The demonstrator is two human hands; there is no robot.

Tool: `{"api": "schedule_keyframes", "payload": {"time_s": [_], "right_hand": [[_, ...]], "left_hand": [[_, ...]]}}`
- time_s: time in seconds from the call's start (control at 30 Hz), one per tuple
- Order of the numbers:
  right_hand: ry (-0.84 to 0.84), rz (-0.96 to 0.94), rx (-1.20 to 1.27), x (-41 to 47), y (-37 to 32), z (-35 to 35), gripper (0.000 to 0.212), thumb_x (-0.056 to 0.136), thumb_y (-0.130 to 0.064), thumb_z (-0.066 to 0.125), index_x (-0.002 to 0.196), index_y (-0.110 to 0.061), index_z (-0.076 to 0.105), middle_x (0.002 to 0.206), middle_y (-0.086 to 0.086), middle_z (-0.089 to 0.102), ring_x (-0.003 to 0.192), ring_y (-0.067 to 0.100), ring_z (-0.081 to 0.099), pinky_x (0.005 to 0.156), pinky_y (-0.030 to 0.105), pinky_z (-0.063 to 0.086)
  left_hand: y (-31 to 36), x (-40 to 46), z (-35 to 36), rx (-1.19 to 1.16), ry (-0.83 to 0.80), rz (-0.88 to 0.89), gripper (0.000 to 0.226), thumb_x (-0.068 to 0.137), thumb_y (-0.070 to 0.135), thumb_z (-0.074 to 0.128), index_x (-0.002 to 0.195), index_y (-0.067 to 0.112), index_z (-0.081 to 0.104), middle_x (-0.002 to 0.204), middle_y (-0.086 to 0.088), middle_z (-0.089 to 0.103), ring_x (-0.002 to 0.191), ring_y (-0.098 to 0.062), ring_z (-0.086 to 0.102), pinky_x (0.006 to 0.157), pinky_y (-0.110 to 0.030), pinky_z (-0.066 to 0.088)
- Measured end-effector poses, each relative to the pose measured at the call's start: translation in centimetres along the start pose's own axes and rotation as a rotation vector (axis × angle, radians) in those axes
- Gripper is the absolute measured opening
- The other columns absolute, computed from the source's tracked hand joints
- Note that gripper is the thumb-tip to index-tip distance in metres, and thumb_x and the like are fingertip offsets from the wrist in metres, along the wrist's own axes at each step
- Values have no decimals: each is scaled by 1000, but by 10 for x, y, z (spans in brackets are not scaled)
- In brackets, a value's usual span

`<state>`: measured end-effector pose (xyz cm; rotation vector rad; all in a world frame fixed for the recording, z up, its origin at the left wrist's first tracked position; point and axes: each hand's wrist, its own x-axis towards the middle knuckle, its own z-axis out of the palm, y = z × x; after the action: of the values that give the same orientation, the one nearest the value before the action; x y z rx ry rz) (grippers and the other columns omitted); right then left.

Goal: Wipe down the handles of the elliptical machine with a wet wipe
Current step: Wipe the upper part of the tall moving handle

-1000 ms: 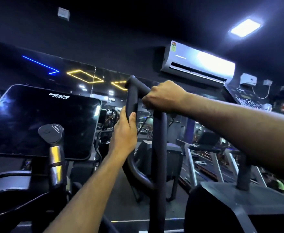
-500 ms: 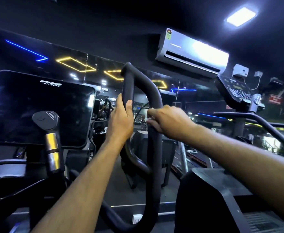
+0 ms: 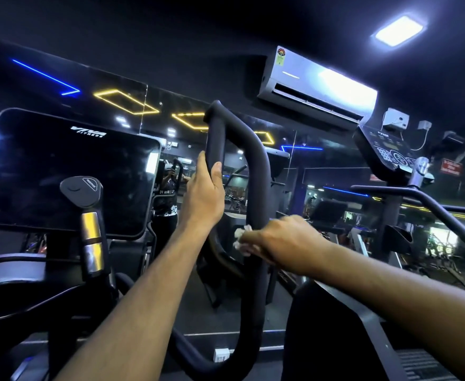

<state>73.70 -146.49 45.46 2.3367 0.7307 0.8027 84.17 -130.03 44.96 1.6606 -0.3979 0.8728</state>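
Note:
The elliptical's black padded loop handle (image 3: 256,160) rises in the middle of the view. My left hand (image 3: 204,196) grips its inner upright bar, thumb on the near side. My right hand (image 3: 278,243) is wrapped round the outer bar lower down, holding a crumpled white wet wipe (image 3: 241,237) against it; only a bit of the wipe shows past my fingers. A second handle with a black cap and chrome bands (image 3: 89,215) stands to the left.
The machine's dark console screen (image 3: 60,174) fills the left. Another machine's console (image 3: 388,149) and black bars (image 3: 432,204) stand to the right. A wall mirror lies ahead, an air conditioner (image 3: 316,86) above. The black shroud (image 3: 336,339) sits at lower right.
My right hand has slid down the outer bar from its top bend to mid-height, and the wipe now shows. My left hand keeps its grip on the inner bar.

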Motion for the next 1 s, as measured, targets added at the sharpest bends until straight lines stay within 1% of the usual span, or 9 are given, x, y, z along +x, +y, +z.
{"api": "schedule_keyframes", "payload": {"time_s": [0.17,0.43,0.53,0.6,0.63,0.7,0.77,0.87,1.0], "right_hand": [[121,174,-109,39,23,-20,34,106,-50,37,115,-29,62,103,4,71,93,33,70,64,34,42],[82,243,159,6,-15,15,26,104,-44,40,113,-27,57,98,8,69,91,37,68,63,36,41],[60,273,241,-14,-39,32,26,104,-45,38,115,-28,54,98,9,69,91,39,68,68,39,47],[104,321,345,-26,-46,36,28,105,-47,37,118,-29,54,94,6,70,90,37,67,68,39,48],[125,344,407,-31,-47,37,28,104,-49,39,114,-29,55,90,3,68,89,35,67,68,39,48],[145,359,551,-38,-46,39,28,101,-52,47,98,-27,59,74,-5,62,81,24,65,68,39,52],[206,333,709,-38,-44,39,29,97,-50,55,84,-26,64,65,-9,57,69,10,57,66,36,51],[491,270,777,-14,-34,34,24,96,-42,63,83,-23,69,82,-8,52,74,9,50,67,24,38],[685,194,684,54,-5,8,18,96,-25,68,92,-7,71,96,2,55,81,12,52,72,22,39]], "left_hand": [[-1,1,0,-16,0,14,62,105,63,24,160,35,22,128,-18,64,107,-38,69,88,-59,59],[2,-3,-1,-23,-6,-19,71,98,72,20,160,39,20,138,-12,61,115,-36,68,96,-58,57],[1,-10,-3,-96,-19,-50,62,105,63,26,160,35,28,131,-6,64,101,-25,72,82,-43,61],[-6,-22,-6,-165,1,-89,54,105,61,30,151,36,41,125,2,65,104,-19,70,87,-40,59],[-10,-34,-7,-199,30,-115,46,107,58,32,144,37,48,119,9,66,104,-10,68,89,-33,57],[-18,-60,-4,-334,66,-182,31,112,43,35,133,32,55,105,15,67,88,6,67,78,-17,53],[-25,-80,2,-477,77,-269,36,113,38,36,130,19,63,105,3,74,84,-5,71,79,-30,58],[-25,-94,4,-620,107,-367,56,108,56,38,129,14,69,115,-12,77,98,-22,75,99,-48,58],[-18,-85,2,-726,94,-320,83,94,82,27,141,24,62,132,-5,71,120,-21,66,95,-40,55]]}}
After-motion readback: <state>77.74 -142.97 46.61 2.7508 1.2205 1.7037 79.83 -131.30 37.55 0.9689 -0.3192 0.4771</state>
